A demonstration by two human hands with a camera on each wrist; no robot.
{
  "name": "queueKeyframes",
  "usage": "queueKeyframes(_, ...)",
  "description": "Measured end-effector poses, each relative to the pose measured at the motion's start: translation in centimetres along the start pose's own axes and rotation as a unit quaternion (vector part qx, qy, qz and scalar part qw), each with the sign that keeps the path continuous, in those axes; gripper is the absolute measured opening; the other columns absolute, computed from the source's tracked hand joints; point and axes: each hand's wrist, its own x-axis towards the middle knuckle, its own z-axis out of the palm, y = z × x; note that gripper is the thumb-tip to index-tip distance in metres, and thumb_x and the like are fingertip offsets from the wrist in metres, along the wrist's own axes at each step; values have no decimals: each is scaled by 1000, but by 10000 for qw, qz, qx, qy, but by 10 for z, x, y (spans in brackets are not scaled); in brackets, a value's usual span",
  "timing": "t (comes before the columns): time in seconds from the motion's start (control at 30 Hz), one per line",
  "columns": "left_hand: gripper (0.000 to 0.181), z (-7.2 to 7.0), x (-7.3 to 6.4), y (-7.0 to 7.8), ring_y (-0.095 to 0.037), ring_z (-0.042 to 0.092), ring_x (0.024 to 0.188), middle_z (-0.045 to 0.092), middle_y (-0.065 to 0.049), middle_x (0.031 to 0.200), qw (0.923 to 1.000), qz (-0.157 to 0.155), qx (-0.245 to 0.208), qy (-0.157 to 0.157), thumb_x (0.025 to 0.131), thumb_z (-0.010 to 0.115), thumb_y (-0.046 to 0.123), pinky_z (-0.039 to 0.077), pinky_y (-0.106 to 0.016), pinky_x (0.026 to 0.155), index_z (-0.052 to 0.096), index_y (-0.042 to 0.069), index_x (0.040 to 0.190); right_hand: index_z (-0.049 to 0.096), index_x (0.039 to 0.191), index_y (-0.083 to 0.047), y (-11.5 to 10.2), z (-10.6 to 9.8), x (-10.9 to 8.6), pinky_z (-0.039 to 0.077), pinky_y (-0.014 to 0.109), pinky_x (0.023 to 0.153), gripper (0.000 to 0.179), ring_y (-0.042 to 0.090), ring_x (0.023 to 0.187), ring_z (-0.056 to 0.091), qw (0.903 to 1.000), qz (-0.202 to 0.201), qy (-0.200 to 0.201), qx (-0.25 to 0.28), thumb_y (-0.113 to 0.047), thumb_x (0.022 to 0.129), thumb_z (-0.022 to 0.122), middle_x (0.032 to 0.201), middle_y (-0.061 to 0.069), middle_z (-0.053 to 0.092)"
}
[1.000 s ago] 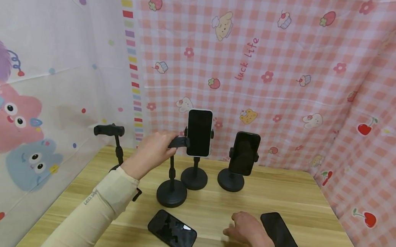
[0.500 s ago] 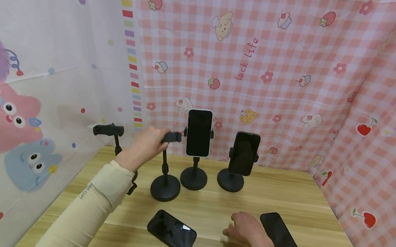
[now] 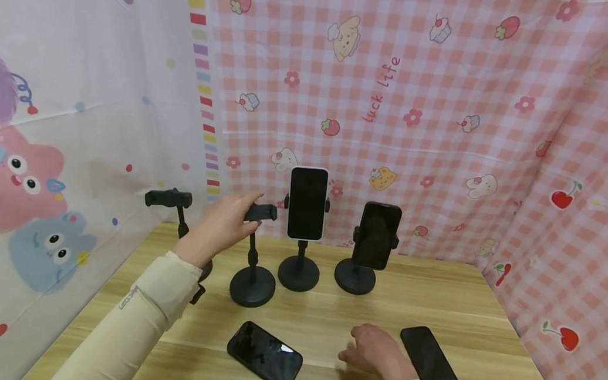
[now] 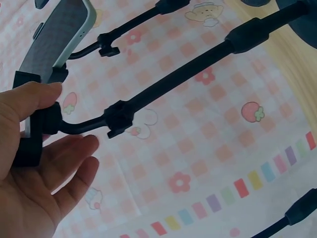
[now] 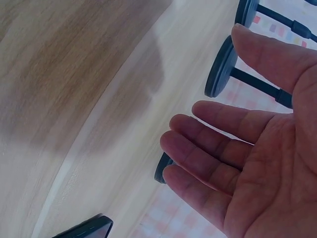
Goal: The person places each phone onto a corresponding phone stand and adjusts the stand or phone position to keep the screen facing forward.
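My left hand (image 3: 219, 225) holds a black phone stand (image 3: 252, 287) by its clamp, with thumb and fingers on either side. In the left wrist view, the thumb lies over the clamp (image 4: 33, 148) while the other fingers spread loosely behind. The clamp carries no phone; its round base is on the table. My right hand (image 3: 377, 354) hovers low over the table with relaxed fingers and an empty palm, seen in the right wrist view. Beside it lies a dark phone (image 3: 433, 367). Another black phone (image 3: 265, 356) lies face up, nearer the middle.
To the right stand a phone stand (image 3: 299, 273) with a white-edged phone (image 3: 307, 203) and a lower stand (image 3: 355, 277) with a black phone (image 3: 376, 236). Another bare stand (image 3: 168, 198) is partly hidden behind my left arm. Patterned cloths (image 3: 418, 151) hang behind the wooden table (image 3: 434, 299).
My left hand has moved the phone stand left, away from the white-edged phone, and its fingers now spread wider around the clamp. The right hand has hardly moved.
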Motion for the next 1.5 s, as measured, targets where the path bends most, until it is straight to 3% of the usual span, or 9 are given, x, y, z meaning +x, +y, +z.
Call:
queueKeyframes(0.23, 77, 9, -7, -11, -34, 64, 105, 58, -20, 135, 9976, 250, -401, 506, 89, 76, 20, 53, -48, 86, 35, 6, 152, 66, 114, 6, -1, 3, 0, 44, 52, 96, 49, 39, 108, 60, 9999, -116, 83, -1, -31, 83, 79, 112, 20, 65)
queueKeyframes(0.43, 79, 14, -16, -18, -26, 67, 79, 51, -17, 144, 9953, 313, -465, 785, 89, 77, 21, 55, -44, 78, 34, 10, 154, 65, 114, 6, -3, 3, 0, 44, 52, 96, 49, 40, 108, 60, 9996, -234, 123, -68, -31, 84, 78, 111, 20, 65)
queueKeyframes(0.53, 78, 16, -19, -19, -27, 67, 80, 50, -16, 146, 9955, 226, -420, 821, 89, 77, 23, 54, -45, 78, 35, 11, 154, 66, 113, 6, -5, 2, -1, 45, 52, 95, 49, 39, 106, 61, 9994, -307, 136, -74, -30, 84, 78, 110, 20, 66)
queueKeyframes(0.8, 77, 21, -28, -24, -36, 67, 94, 50, -18, 144, 9970, -114, -381, 665, 88, 78, 23, 54, -50, 79, 37, 8, 152, 65, 116, 5, -13, 2, 1, 46, 51, 94, 51, 37, 106, 61, 9994, -323, 6, -139, -33, 85, 78, 111, 19, 65)
queueKeyframes(0.97, 76, 23, -34, -24, -35, 68, 86, 50, -21, 144, 9980, -221, -243, 547, 90, 76, 25, 54, -49, 73, 35, 7, 152, 65, 116, 6, -17, 4, 0, 45, 52, 96, 51, 40, 110, 59, 9988, -466, 141, -103, -33, 85, 78, 114, 21, 65)
queueKeyframes(1.2, 67, 29, -42, -25, -42, 63, 108, 56, -27, 133, 9989, -270, -16, 388, 93, 72, 27, 51, -54, 86, 43, -5, 143, 64, 118, 7, -24, 6, 0, 43, 54, 99, 53, 42, 116, 57, 9978, -618, 248, 28, -34, 86, 76, 118, 23, 64)
queueKeyframes(1.5, 63, 39, -58, -26, -40, 67, 93, 61, -24, 128, 9989, -386, 227, 129, 91, 74, 30, 55, -53, 71, 49, 1, 142, 63, 120, 5, -37, 13, 3, 43, 53, 98, 56, 40, 115, 57, 9979, -609, 202, 83, -38, 87, 75, 120, 23, 63)
